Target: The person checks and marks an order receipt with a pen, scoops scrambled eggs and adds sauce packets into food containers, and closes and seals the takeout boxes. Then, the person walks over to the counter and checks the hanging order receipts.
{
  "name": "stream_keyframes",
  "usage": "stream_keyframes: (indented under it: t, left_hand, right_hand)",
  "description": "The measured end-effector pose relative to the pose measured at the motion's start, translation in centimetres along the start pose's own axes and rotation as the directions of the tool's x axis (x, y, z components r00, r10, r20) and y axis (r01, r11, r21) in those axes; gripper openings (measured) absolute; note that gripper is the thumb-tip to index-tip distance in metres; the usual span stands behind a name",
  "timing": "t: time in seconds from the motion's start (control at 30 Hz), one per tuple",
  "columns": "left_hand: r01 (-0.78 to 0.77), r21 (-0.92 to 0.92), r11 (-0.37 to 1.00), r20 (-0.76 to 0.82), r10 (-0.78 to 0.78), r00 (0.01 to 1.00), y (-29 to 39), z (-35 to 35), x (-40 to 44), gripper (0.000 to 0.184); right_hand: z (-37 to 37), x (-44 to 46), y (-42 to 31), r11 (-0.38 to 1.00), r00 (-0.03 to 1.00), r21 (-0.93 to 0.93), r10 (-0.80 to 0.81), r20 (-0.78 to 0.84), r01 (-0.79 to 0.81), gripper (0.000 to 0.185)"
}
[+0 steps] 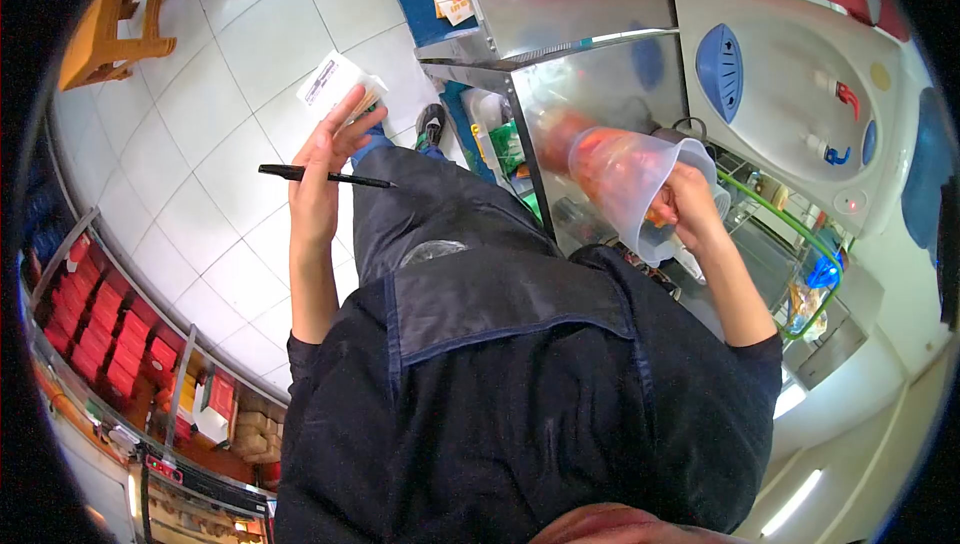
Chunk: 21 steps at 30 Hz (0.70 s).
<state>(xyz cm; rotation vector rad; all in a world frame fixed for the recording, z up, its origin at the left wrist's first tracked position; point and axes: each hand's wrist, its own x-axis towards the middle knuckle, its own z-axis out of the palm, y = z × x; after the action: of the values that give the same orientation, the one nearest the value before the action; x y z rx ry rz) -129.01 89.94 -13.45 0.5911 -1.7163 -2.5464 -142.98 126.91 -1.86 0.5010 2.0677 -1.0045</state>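
Observation:
My left hand (318,184) is closed on a slim black pen (345,178), which lies crosswise at the thumb. Beyond its raised fingertips is a small white packet or pad with printed marks (332,82); whether the fingers touch it I cannot tell. At the wide mouth of a translucent plastic jug (632,216), my right hand (690,206) has its fingers curled at the rim and partly inside. Orange-red contents (615,159) show through the jug's wall, their kind unclear. The jug is over the steel counter, its narrower end pointing away from me.
A white sink (790,19) with red and blue taps adjoins the steel counter (585,74). Below are shelves with packets (505,144). An orange stool (115,34) stands on the tiled floor (225,84). Red boxes (100,329) fill shelving at left.

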Motion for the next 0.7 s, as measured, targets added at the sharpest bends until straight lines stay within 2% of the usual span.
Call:
stream_keyframes:
  t: [0.03,0.13,0.23,0.43,0.7]
  left_hand:
    - [0.007,-0.001,1.000,-0.001,-0.007,1.000,-0.1,-0.1,0.0,0.063]
    - [0.020,-0.026,0.999,-0.044,-0.021,0.999,-0.5,-0.1,-0.2,0.061]
    - [0.024,-0.060,0.998,-0.082,-0.029,0.996,-0.7,-0.4,-0.6,0.060]
    - [0.034,-0.088,0.996,-0.108,-0.044,0.993,-1.1,-1.3,-1.1,0.060]
    - [0.012,-0.041,0.999,-0.109,-0.017,0.994,-0.9,-2.8,-1.5,0.059]
  right_hand:
    - [-0.1,0.0,-0.6,0.946,0.968,0.210,0.227,0.110,-0.246,0.024]
    - [-0.2,-0.2,-2.1,0.780,0.858,0.373,0.399,0.323,-0.503,0.031]
    - [-0.5,-0.1,-2.1,0.622,0.780,0.472,0.476,0.406,-0.625,0.036]
    - [-0.1,-0.4,-2.4,0.553,0.795,0.575,0.478,0.373,-0.602,0.037]
    - [-0.2,-0.3,-2.4,0.507,0.798,0.617,0.425,0.428,-0.601,0.034]
